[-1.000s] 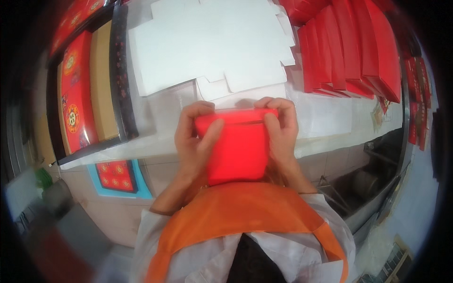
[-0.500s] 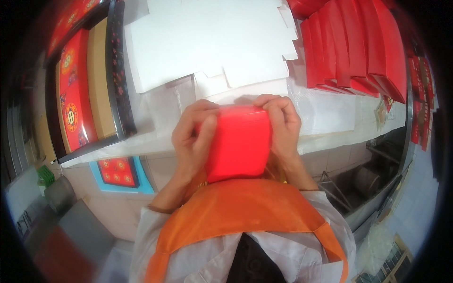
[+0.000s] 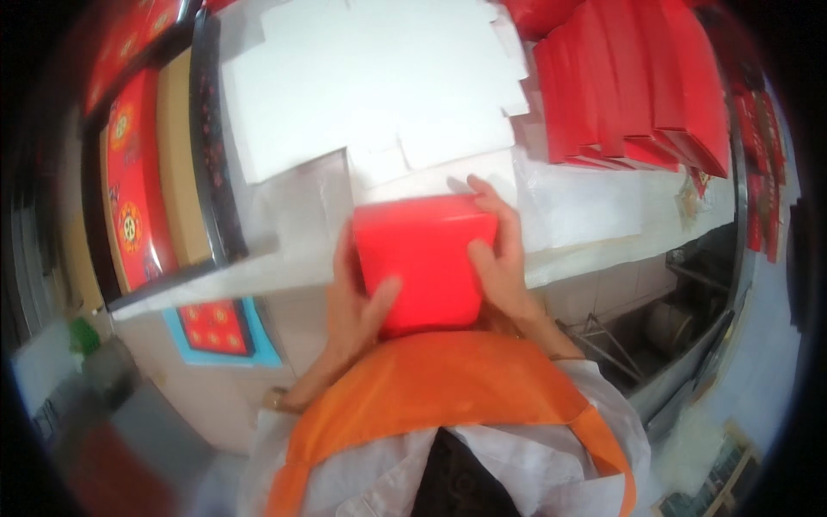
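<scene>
A plain red box (image 3: 426, 267) is held between my two hands, close against my orange apron at the near edge of the table. My left hand (image 3: 355, 293) grips its left side, the thumb lying on the top face and the fingers hidden behind the side. On the opposite side, my right hand (image 3: 501, 250) has its thumb at the box's right edge and its fingers reaching over the far right corner. White cardboard sheets (image 3: 379, 77) with notched edges lie stacked just beyond the box.
Several red boxes (image 3: 633, 86) stand in a row at the back right. To the left, a black-edged tray (image 3: 211, 138) holds patterned red boxes (image 3: 138, 189). Below the table's left part is a blue piece (image 3: 271, 340) under a red patterned panel (image 3: 215, 327).
Both hands have shifted from the far corners of the red box down along its sides. My left thumb now lies flat on its top. The view has moved slightly.
</scene>
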Demonstrator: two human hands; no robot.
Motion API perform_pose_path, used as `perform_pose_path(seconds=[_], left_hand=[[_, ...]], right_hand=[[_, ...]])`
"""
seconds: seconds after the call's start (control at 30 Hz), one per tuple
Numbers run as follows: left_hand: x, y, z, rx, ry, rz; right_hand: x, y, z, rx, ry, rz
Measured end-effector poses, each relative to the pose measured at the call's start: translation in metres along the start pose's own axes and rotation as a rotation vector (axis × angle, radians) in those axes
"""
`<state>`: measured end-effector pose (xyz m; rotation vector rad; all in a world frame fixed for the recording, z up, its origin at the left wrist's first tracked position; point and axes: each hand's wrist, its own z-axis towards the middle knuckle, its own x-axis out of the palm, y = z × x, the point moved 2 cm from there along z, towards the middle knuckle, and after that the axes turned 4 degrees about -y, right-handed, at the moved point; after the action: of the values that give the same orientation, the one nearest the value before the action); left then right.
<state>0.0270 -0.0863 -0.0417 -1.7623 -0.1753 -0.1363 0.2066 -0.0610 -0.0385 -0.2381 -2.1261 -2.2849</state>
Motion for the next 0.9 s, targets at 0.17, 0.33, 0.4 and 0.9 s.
perform_pose_path(seconds=[0.17, 0.33, 0.4, 0.9], left_hand=[[-0.014, 0.022, -0.030, 0.031, 0.347, 0.319], [0.054, -0.053, 0.001, 0.162, 0.439, -0.085], [0.082, -0.085, 0.015, 0.335, 0.581, -0.124], [0.233, -0.110, 0.109, 0.729, 0.496, 0.297]], right_hand=[[-0.019, 0.020, -0.008, -0.051, 0.024, -0.076], [-0.061, 0.127, 0.040, -0.521, -0.084, -0.386], [-0.086, 0.178, 0.075, -0.485, -0.277, -0.332], [-0.236, 0.207, 0.259, -0.037, -0.211, -0.205]])
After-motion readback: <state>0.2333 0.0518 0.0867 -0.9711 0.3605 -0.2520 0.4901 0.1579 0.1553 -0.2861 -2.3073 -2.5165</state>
